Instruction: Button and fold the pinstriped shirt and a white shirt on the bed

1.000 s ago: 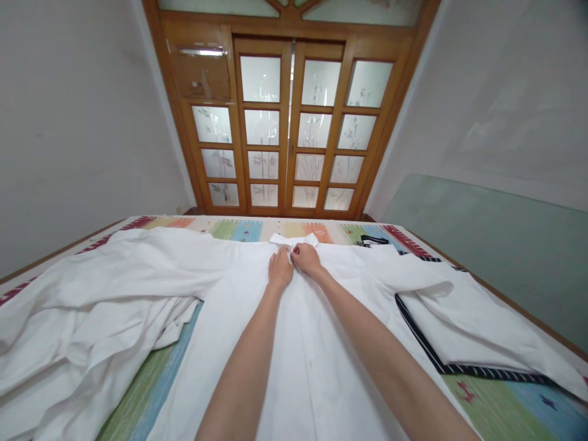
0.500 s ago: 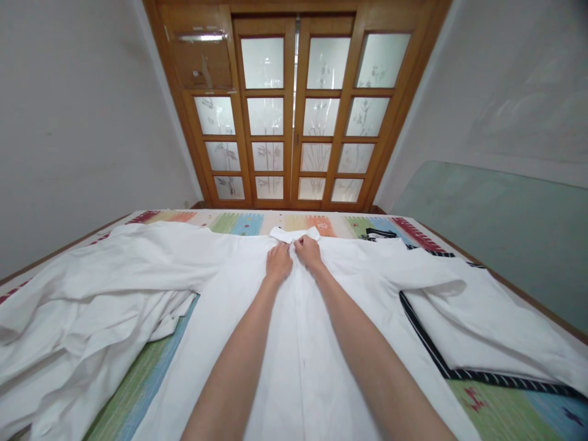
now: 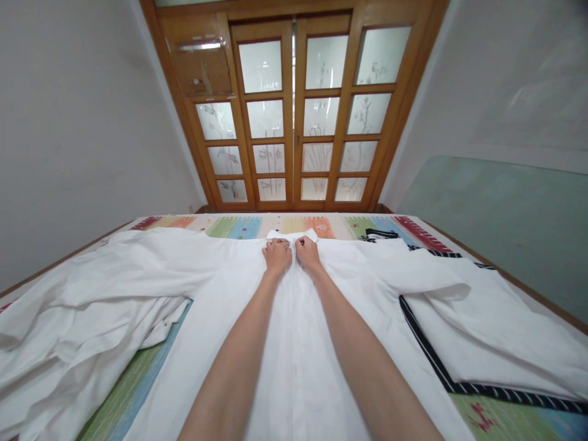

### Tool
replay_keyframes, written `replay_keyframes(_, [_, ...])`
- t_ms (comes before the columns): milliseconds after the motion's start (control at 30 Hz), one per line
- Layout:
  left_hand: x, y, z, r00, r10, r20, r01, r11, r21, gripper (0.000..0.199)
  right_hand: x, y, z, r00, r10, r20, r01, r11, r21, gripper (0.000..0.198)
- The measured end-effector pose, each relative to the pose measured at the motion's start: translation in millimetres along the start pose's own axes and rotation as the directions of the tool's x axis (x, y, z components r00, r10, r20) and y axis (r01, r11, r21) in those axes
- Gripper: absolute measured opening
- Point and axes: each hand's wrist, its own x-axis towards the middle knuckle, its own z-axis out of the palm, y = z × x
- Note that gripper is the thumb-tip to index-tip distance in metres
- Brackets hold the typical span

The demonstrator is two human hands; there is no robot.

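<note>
A white long-sleeved shirt lies spread out, collar at the far end and sleeves reaching to both sides. Just below the collar, my left hand rests with fingers bent and closed on the left edge of the front opening. My right hand pinches the opposite edge of the shirt, a small gap away. The fingertips cover whatever small part lies between them. Down the middle, the front placket runs toward me between my forearms.
More white cloth lies crumpled at the left. A folded white garment with black striped trim sits under the right sleeve. Beneath everything is a multicoloured patterned cover. Wooden glazed doors stand beyond; a pale green panel leans at the right.
Both hands stay at the collar front, with the left hand's fingers shifted slightly left. The placket line looks a little shifted, and the view has tilted slightly.
</note>
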Motion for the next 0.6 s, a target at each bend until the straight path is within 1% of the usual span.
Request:
replay_keyframes(133, [7.3,1.4,5.7,0.999,-0.013,-0.036,0.012,1.000,-0.017,0.027,1.7,2.5,3.4,1.000,-0.002,-0.018,0.003,0.999,0.052,0.022])
replay_keyframes(267, [10.7,-0.5,7.2,0.998,0.003,-0.064,-0.010,0.995,-0.099,0.018,2.5,4.3,6.1,0.999,-0.012,-0.032,0.015,0.996,0.085,0.020])
replay_keyframes(400, [12.6,-3.0,9.0,0.996,-0.006,-0.089,-0.010,0.985,-0.170,0.011,2.0,6.0,7.9,0.999,-0.031,-0.011,0.032,0.997,0.072,0.019])
replay_keyframes(467, [13.9,-4.6,11.6,0.994,0.005,-0.112,-0.027,0.980,-0.199,0.009,1.5,6.7,8.7,0.999,-0.050,0.008,0.049,0.997,0.057,0.018])
replay_keyframes(600, [17.3,-8.5,18.1,0.986,0.062,-0.153,-0.100,0.961,-0.256,0.008,1.0,7.6,9.9,0.996,-0.084,0.026,0.084,0.996,0.034,0.016])
